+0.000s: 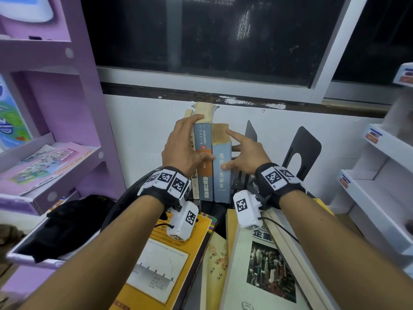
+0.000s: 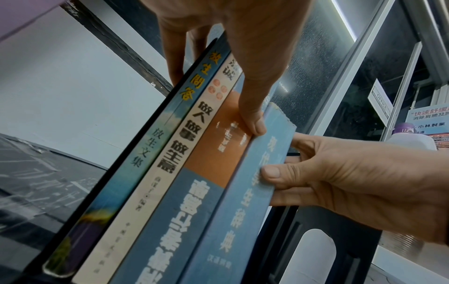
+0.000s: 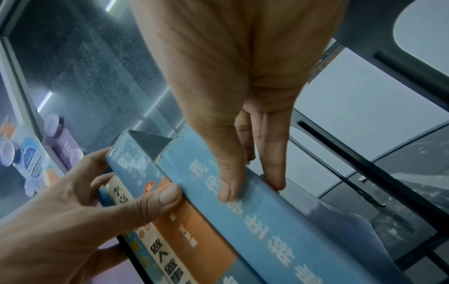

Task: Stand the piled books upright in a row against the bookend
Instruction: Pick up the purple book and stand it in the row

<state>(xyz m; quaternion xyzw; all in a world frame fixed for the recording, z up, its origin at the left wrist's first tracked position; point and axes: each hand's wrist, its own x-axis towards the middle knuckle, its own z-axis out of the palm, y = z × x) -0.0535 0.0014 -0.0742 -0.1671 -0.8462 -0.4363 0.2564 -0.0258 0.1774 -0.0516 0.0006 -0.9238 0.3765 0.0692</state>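
Standing upright in a row, four books have both of a person's hands on them, with the light blue book point(image 1: 221, 162) as the outermost volume and the landmark here. Its lower end is cut off from the wrist views, and the row's foot is hidden behind the wrist cameras in the head view. The right hand point(image 1: 248, 154) pinches this book: thumb on the spine, fingers point(image 3: 272, 153) partly curled along its far cover, the index finger stretched to its worn top corner. Touching the light blue book on the side away from that hand stands the blue-and-orange book point(image 1: 204, 157); the left hand point(image 1: 183, 148) clasps the row, thumb point(image 2: 252, 123) pressed on the orange band and fingers curled over the tops of the two thinner books beyond, mostly hidden. Black bookends point(image 1: 301, 151) stand near the light blue book on its right-hand side, apart from it. Nearer the person, more books point(image 1: 263, 265) lie flat on the surface, partly cut off by the frame edge.
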